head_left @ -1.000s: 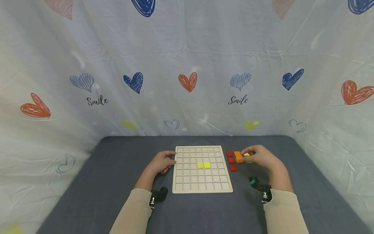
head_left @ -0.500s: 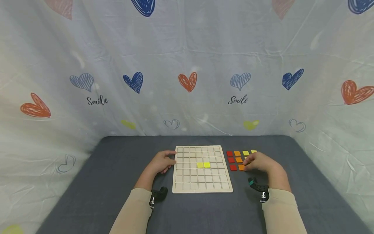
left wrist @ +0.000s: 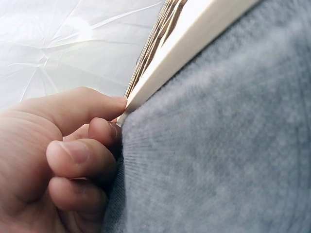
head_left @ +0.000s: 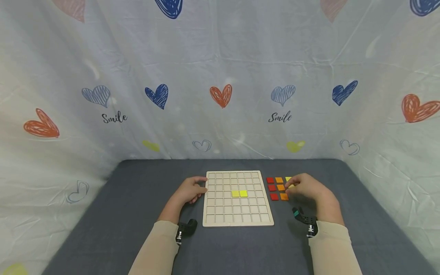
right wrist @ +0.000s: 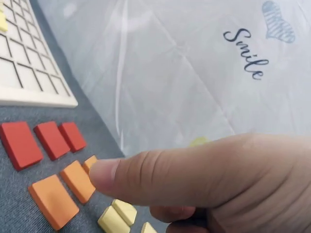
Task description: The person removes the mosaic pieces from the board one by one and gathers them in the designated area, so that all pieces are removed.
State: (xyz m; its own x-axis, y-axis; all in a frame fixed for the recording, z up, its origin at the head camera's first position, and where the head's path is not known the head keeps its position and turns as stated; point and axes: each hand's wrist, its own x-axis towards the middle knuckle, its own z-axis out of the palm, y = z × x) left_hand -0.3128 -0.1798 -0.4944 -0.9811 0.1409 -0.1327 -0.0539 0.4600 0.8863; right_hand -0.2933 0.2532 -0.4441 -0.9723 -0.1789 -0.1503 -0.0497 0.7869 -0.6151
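Note:
A pale wooden grid board [head_left: 220, 220] lies on the table, with two yellow tiles [head_left: 239, 193] side by side in its cells. My left hand [head_left: 187, 191] touches the board's left edge with index fingertip and thumb, spaced apart along it; its other fingers are bent in the left wrist view. Right of the board, red tiles [head_left: 272, 187] and orange tiles [head_left: 283, 196] form two columns. Over the yellow tiles [right wrist: 114, 221] beyond them is my right hand [head_left: 307, 187], thumb and index apart, with the thumb overlapping the far orange tile in the right wrist view. It partly hides the yellow tiles.
The grey tablecloth [head_left: 237, 252] covers the table. A white curtain [head_left: 247, 130] printed with hearts hangs behind and at both sides. Black wrist cameras [head_left: 187, 229] are strapped below each hand.
My right hand carried an orange tile to the near end of the orange column, let go of it and moved back away from me. The left hand stays on the board's edge.

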